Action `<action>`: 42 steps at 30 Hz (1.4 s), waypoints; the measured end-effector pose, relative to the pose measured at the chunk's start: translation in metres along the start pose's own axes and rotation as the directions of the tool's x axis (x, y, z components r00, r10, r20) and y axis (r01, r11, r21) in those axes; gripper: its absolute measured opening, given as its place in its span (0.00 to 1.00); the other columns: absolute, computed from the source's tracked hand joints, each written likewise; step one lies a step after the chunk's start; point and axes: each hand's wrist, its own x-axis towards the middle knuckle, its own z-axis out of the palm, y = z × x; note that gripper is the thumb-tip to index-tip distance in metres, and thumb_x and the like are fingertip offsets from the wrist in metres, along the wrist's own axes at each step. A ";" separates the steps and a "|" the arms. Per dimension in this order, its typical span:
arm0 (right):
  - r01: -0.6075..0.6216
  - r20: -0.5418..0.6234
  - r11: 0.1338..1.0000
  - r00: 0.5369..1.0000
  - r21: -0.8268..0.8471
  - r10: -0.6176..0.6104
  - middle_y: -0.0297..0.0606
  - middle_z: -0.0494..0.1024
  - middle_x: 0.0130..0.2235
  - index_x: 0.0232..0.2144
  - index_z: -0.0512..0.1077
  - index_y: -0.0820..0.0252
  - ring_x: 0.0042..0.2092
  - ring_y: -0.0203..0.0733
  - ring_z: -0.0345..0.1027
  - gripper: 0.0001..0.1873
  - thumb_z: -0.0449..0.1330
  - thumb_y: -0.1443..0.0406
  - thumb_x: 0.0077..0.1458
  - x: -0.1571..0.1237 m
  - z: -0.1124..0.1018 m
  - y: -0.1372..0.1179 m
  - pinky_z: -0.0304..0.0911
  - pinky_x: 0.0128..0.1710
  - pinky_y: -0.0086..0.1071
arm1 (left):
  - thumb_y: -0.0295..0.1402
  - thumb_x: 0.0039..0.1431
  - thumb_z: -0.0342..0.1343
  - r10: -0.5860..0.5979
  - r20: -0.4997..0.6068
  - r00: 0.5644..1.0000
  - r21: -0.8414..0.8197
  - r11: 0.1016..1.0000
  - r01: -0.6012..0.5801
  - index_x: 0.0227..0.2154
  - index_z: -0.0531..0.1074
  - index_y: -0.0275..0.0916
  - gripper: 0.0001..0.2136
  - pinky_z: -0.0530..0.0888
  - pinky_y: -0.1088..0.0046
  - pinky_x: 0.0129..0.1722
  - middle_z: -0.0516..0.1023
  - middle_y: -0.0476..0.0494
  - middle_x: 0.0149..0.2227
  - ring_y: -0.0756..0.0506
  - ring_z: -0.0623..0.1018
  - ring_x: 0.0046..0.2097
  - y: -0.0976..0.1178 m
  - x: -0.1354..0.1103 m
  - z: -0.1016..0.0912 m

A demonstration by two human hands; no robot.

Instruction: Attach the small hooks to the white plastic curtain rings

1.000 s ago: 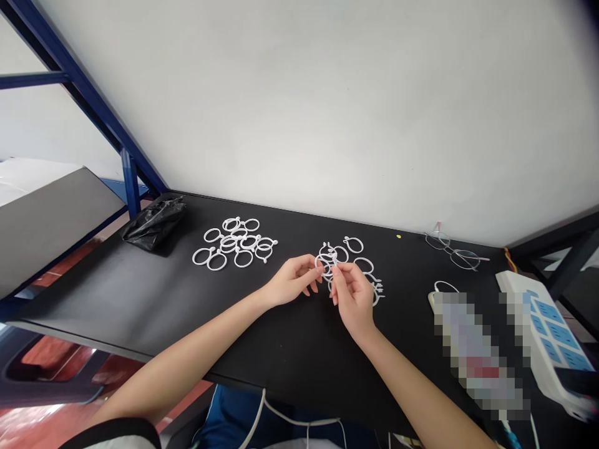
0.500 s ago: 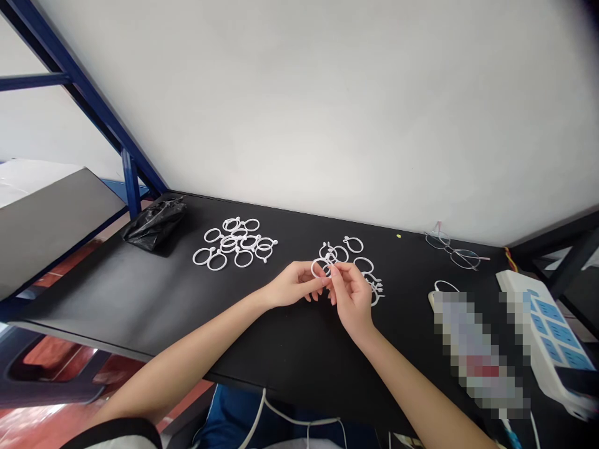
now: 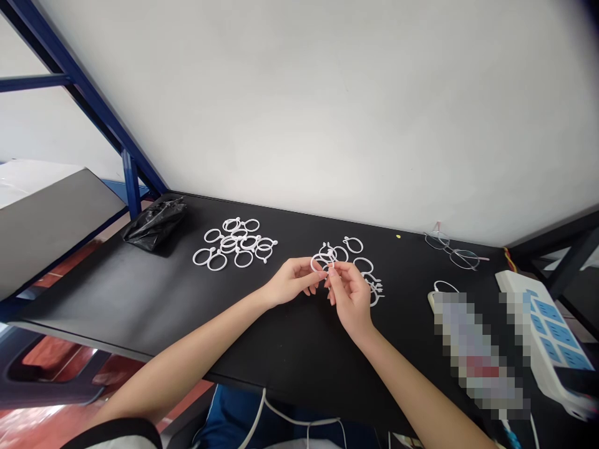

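In the head view, a white plastic ring (image 3: 312, 260) with a small clasp is held up between my two hands over the black table. My left hand (image 3: 294, 284) pinches its left and lower side with thumb and fingers. Opposite, the thumb and fingertips of my right hand (image 3: 350, 293) close on the clasp side. Fingers partly cover the clasp, so I cannot tell if it is fastened. Several similar rings (image 3: 362, 247) lie just behind and beside my right hand, some with loose ends showing. Farther left, a group of white rings (image 3: 250, 249) lies overlapping on the table.
A crumpled black plastic bag (image 3: 156, 224) sits at the table's left back. On the right are glasses (image 3: 465, 259), a blurred phone-like object (image 3: 477, 349) with a cable, and a white power strip (image 3: 538, 337). A wall (image 3: 327, 125) rises behind the black table (image 3: 154, 299).
Both hands stay in nearly the same place. The held ring has shifted and tilted slightly, and my right thumb has moved a little on its clasp side.
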 end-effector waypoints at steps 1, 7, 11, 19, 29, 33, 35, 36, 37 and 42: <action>-0.001 0.000 1.000 1.000 0.001 0.001 0.29 0.70 0.25 0.37 0.69 0.58 0.19 0.29 0.60 0.12 0.57 0.56 0.61 0.000 0.000 0.000 0.59 0.16 0.25 | 0.45 0.58 0.58 0.003 0.002 1.000 0.000 1.000 -0.003 0.31 0.70 0.35 0.16 0.71 0.78 0.27 0.71 0.50 0.24 0.53 0.71 0.26 0.000 0.000 0.000; -0.008 0.003 1.000 1.000 0.001 0.008 0.30 0.71 0.26 0.40 0.68 0.58 0.19 0.29 0.60 0.12 0.57 0.56 0.61 0.000 0.000 0.002 0.59 0.16 0.25 | 0.45 0.59 0.58 0.022 -0.003 1.000 -0.013 1.000 -0.022 0.30 0.71 0.34 0.16 0.71 0.78 0.27 0.71 0.50 0.24 0.53 0.71 0.26 0.002 0.000 0.001; 0.009 0.005 1.000 1.000 0.004 -0.009 0.30 0.72 0.28 0.43 0.66 0.57 0.19 0.29 0.60 0.12 0.57 0.57 0.62 -0.001 0.001 0.003 0.59 0.17 0.25 | 0.45 0.58 0.58 0.022 -0.023 0.999 -0.016 1.000 -0.022 0.30 0.71 0.35 0.16 0.71 0.78 0.27 0.71 0.50 0.25 0.53 0.71 0.27 0.004 0.000 0.000; 0.030 0.007 1.000 1.000 0.008 -0.030 0.30 0.72 0.29 0.44 0.66 0.56 0.18 0.28 0.60 0.12 0.57 0.58 0.62 -0.001 0.001 0.003 0.60 0.17 0.25 | 0.44 0.58 0.58 0.035 -0.025 0.999 -0.025 0.999 -0.035 0.31 0.71 0.34 0.15 0.71 0.79 0.27 0.71 0.50 0.25 0.53 0.71 0.27 0.001 0.000 -0.001; 0.034 0.017 0.999 0.999 0.012 -0.034 0.30 0.73 0.29 0.43 0.66 0.56 0.18 0.28 0.60 0.12 0.57 0.57 0.61 -0.001 0.001 0.004 0.60 0.17 0.25 | 0.42 0.59 0.58 0.047 -0.034 0.998 -0.026 0.999 -0.048 0.31 0.71 0.34 0.14 0.71 0.79 0.26 0.71 0.50 0.25 0.53 0.71 0.26 0.002 0.001 0.000; 0.033 0.039 0.999 0.999 0.029 -0.034 0.30 0.72 0.29 0.42 0.68 0.57 0.19 0.28 0.60 0.11 0.58 0.58 0.61 0.000 0.002 0.004 0.59 0.16 0.24 | 0.42 0.59 0.58 0.050 -0.022 0.999 -0.031 0.998 -0.050 0.33 0.71 0.34 0.14 0.71 0.79 0.27 0.72 0.49 0.27 0.54 0.71 0.27 -0.001 0.001 -0.001; 0.028 0.059 0.999 0.998 0.026 -0.030 0.31 0.72 0.29 0.40 0.69 0.57 0.19 0.28 0.61 0.10 0.58 0.58 0.60 -0.001 0.001 0.004 0.58 0.16 0.24 | 0.42 0.58 0.59 0.050 -0.020 0.999 -0.036 0.998 -0.050 0.33 0.71 0.34 0.14 0.71 0.78 0.27 0.72 0.49 0.27 0.54 0.72 0.27 -0.002 0.001 -0.002; 0.024 0.065 0.999 0.998 0.022 -0.026 0.31 0.71 0.29 0.39 0.70 0.57 0.19 0.28 0.61 0.10 0.58 0.58 0.60 -0.001 0.000 0.004 0.58 0.16 0.24 | 0.42 0.58 0.59 0.049 -0.018 0.999 -0.036 0.998 -0.050 0.33 0.71 0.33 0.14 0.71 0.78 0.27 0.72 0.49 0.27 0.54 0.72 0.27 -0.002 0.001 -0.002; 0.022 0.066 1.000 0.998 0.019 -0.023 0.31 0.71 0.29 0.38 0.70 0.57 0.19 0.28 0.61 0.09 0.58 0.58 0.60 -0.001 0.000 0.004 0.58 0.16 0.24 | 0.42 0.58 0.59 0.047 -0.015 0.999 -0.036 0.998 -0.048 0.33 0.71 0.33 0.14 0.71 0.78 0.27 0.72 0.49 0.27 0.54 0.72 0.27 -0.003 0.001 -0.002; 0.026 0.060 1.000 0.998 0.009 -0.026 0.31 0.71 0.28 0.38 0.70 0.57 0.19 0.28 0.60 0.10 0.58 0.58 0.61 -0.001 0.000 0.005 0.58 0.17 0.25 | 0.43 0.58 0.58 0.031 -0.016 0.999 -0.033 0.999 -0.032 0.32 0.71 0.34 0.14 0.70 0.78 0.26 0.72 0.49 0.27 0.54 0.72 0.26 -0.002 0.001 -0.001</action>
